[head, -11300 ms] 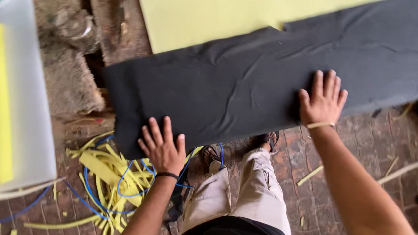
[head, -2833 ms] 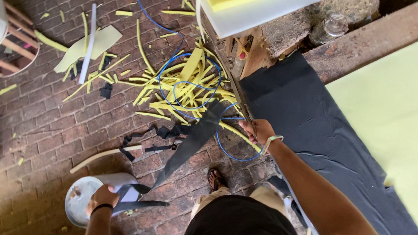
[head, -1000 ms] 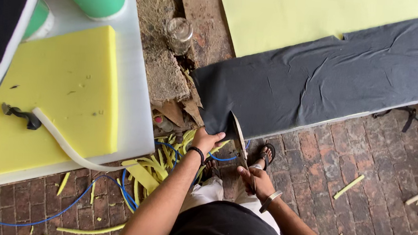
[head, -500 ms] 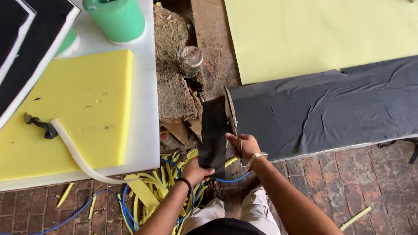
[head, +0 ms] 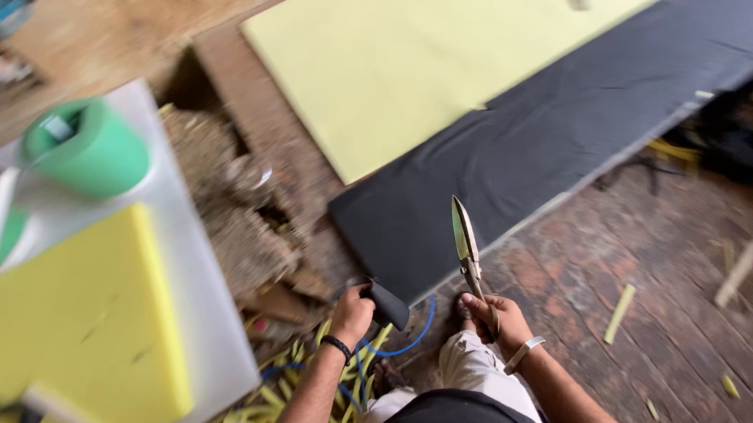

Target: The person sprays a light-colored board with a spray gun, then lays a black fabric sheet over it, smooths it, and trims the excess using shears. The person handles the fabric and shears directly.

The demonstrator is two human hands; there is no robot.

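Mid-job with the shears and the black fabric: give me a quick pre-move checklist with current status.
1. Right hand grips the shears: ok.
2. Blades closed, pointing up and away from the body: ok.
3. Left hand holds the corner of the black fabric: ok.
4. Left hand apart from the blades: ok.
5. Fabric lying flat for cutting: cannot tell, picture blurred.
6. Footing among the yellow foam scraps and blue cord: not ok.

green tape roll | yellow foam block | yellow foam sheet | brick floor
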